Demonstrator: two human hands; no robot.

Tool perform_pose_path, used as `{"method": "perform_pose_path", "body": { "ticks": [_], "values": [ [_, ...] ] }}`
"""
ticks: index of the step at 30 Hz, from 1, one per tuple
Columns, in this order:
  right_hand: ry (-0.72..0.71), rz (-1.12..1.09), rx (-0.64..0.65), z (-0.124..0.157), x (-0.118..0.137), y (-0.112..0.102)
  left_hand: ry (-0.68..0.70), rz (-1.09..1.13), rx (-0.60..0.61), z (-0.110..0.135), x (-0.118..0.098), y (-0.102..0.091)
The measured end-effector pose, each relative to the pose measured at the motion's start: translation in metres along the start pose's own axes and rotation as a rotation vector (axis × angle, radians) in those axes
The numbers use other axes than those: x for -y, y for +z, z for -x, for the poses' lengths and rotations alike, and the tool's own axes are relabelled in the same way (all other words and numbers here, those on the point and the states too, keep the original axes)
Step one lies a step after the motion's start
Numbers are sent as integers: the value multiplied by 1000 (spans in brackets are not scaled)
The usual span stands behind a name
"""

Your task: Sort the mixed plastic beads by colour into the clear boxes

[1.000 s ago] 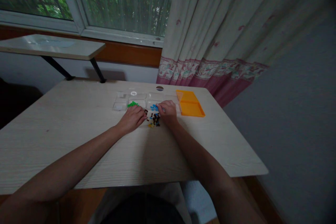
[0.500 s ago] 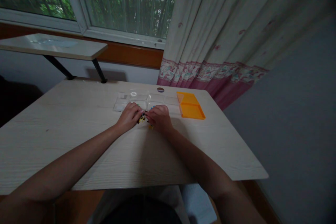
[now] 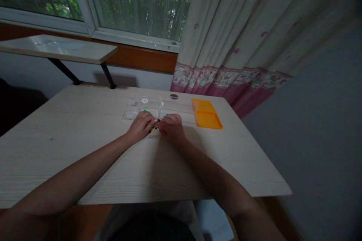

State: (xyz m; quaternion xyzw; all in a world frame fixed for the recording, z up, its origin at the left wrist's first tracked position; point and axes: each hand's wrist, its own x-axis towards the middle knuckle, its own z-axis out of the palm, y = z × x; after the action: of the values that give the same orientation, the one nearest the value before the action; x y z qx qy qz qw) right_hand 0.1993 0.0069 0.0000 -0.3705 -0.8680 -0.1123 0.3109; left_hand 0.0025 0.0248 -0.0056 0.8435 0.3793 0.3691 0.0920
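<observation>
Bending both bare hands inward over a pale wood-grain table, just at the near side of a clear plastic tray with rectangular compartments. Working at a small loose pile of tiny yellow, dark and pale pieces, between and just below the fingertips, partly covered by the right hand. Curling the fingers of the left hand narrowly, with tips close to those of the right, likewise bent and narrow. Cannot tell whether holding a piece in either; too small and shaded to say.

Could scatter the pile over the flat tabletop with one careless sweep of a knuckle or the heel of the right hand. Might drop or flick away a piece, given such tiny size and so much cover from the fingers. Could also mix colours by brushing the small green pieces just beyond the left hand, or the small blue pieces just beyond the right. Might nudge the light-looking tray by leaning on the near rim. Less likely to disturb the flat orange plastic case, except through a wide swing rightward.
</observation>
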Motion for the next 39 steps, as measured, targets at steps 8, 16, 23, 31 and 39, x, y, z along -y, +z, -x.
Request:
{"method": "perform_pose_path", "body": {
  "ticks": [8,16,23,31,39],
  "values": [
    [33,-1,12,1,-4,-5,14,-44,30,0,-1,-1],
    [345,17,-140,9,-40,-4,16,-41,48,1,-1,0],
    [450,11,-161,16,-58,7,22,-41,62,0,-4,-1],
    [504,20,-103,15,-58,8,49,-59,110,1,-2,1],
    [482,14,-99,15,-58,10,195,-143,256,4,-9,0]
  ]
}}
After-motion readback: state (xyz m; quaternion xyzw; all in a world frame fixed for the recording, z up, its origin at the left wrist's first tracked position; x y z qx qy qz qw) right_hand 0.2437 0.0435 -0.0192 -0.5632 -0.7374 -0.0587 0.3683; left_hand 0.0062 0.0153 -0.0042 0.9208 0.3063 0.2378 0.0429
